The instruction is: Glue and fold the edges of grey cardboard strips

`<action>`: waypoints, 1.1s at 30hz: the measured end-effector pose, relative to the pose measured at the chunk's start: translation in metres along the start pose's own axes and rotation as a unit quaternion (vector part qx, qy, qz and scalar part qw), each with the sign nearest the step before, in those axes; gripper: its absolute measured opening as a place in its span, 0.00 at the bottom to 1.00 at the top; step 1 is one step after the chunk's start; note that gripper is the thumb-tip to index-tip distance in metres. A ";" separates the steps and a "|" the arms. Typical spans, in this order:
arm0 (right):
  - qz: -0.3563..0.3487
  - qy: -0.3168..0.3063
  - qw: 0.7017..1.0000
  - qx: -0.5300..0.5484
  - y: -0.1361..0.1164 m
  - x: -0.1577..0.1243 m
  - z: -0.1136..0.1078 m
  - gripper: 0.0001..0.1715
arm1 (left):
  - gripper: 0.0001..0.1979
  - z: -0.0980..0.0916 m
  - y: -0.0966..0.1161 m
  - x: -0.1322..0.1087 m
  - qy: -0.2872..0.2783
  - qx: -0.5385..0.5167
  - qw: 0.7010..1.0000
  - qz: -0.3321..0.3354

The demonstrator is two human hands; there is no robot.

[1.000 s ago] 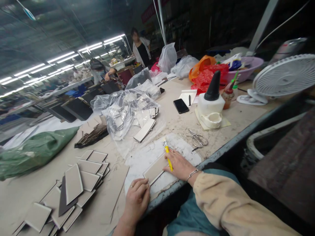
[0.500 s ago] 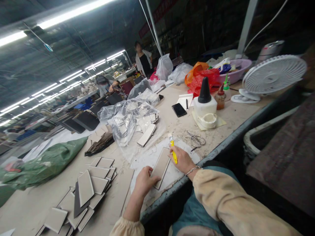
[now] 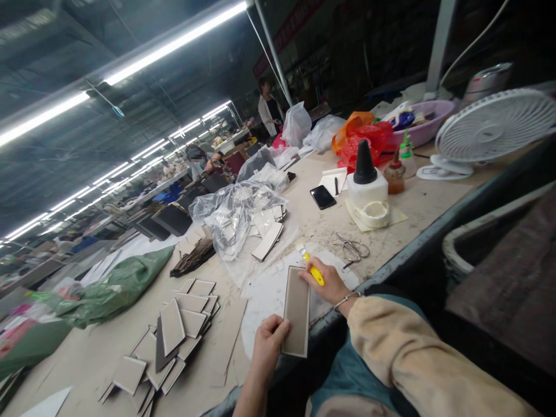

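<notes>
My left hand [image 3: 268, 343] pinches the left edge of a flat rectangular beige panel [image 3: 297, 315] with a pale border, tilted up at the table's front edge. In my right hand [image 3: 330, 282] is a small paintbrush [image 3: 318, 274] with a yellow handle, its bristles pointing away from me. The right fingers are at the panel's upper right corner; whether they also grip it I cannot tell. Beneath lies a white sheet [image 3: 264, 292] on the table. A pair of scissors [image 3: 354, 249] rests just beyond my right hand.
A loose pile of similar panels [image 3: 174, 330] spreads at left. Farther back lie a clear plastic bag [image 3: 226, 226] of pieces and a phone [image 3: 322, 197]. A black-capped white bottle [image 3: 368, 188] and a white fan [image 3: 490, 130] stand at right. A person [image 3: 270, 110] stands in the background.
The panel has come up off the white sheet toward me and turned more upright in view, with my left hand still on it. The brush stays in my right hand. The view has shifted slightly.
</notes>
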State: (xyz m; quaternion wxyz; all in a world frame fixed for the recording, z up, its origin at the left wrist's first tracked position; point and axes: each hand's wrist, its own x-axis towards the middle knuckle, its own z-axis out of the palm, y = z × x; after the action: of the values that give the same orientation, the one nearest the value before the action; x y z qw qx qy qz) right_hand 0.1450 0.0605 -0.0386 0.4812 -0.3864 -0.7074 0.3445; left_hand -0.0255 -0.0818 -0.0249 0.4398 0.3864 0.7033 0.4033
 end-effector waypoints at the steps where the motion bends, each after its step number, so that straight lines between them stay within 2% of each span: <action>1: -0.008 0.001 1.000 0.002 -0.001 0.000 -0.001 0.09 | 0.23 0.003 -0.002 0.000 0.005 -0.007 1.000 -0.007; 5: -0.020 0.018 0.999 0.028 0.000 -0.001 -0.005 0.10 | 0.24 0.014 -0.005 -0.004 -0.004 -0.070 0.997 -0.035; 8: -0.022 0.035 0.999 0.011 0.001 -0.002 -0.008 0.10 | 0.24 0.024 -0.004 -0.014 -0.051 -0.136 0.988 -0.054; 11: -0.041 0.041 0.998 -0.031 0.005 -0.005 -0.009 0.09 | 0.27 0.031 -0.005 -0.024 -0.095 -0.140 0.983 -0.074; 15: -0.067 0.044 0.995 -0.065 0.013 -0.007 -0.004 0.11 | 0.29 0.030 -0.011 -0.030 -0.054 -0.137 0.986 -0.081; 18: -0.079 0.033 0.994 -0.066 0.015 -0.008 -0.003 0.13 | 0.28 0.017 -0.015 -0.032 -0.021 -0.153 0.985 -0.077; 20: -0.080 0.032 0.994 -0.069 0.014 -0.008 -0.004 0.12 | 0.27 -0.003 -0.017 -0.031 0.005 -0.155 0.986 -0.063; 22: -0.073 0.049 0.993 -0.082 0.014 -0.007 -0.005 0.12 | 0.27 -0.035 -0.016 -0.030 0.058 -0.141 0.988 -0.034; 25: -0.063 0.056 0.992 -0.095 0.015 -0.006 -0.005 0.12 | 0.27 -0.102 -0.013 -0.028 0.218 -0.075 0.973 0.001; 27: -0.072 0.034 0.992 -0.095 0.015 -0.006 -0.003 0.10 | 0.29 -0.151 -0.008 -0.027 0.354 0.021 0.935 -0.016; 29: -0.090 0.012 0.992 -0.089 0.014 -0.006 0.000 0.08 | 0.29 -0.195 -0.004 -0.025 0.401 0.060 0.914 -0.026; 30: -0.097 0.007 0.992 -0.086 0.013 -0.007 0.001 0.07 | 0.27 -0.212 -0.003 -0.022 0.439 0.101 0.893 -0.024; 31: -0.100 0.005 0.991 -0.084 0.013 -0.007 0.002 0.07 | 0.27 -0.225 -0.002 -0.018 0.512 0.198 0.836 -0.016; 33: -0.095 0.000 0.992 -0.082 0.012 -0.007 0.003 0.07 | 0.28 -0.234 -0.003 -0.005 0.544 0.280 0.790 0.026</action>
State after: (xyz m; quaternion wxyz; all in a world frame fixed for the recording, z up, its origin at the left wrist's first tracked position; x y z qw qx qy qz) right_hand 0.1461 0.0591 -0.0527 0.4787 -0.3558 -0.7668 0.2374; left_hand -0.2424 -0.1405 0.0411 -0.1539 0.2270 0.8982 0.3435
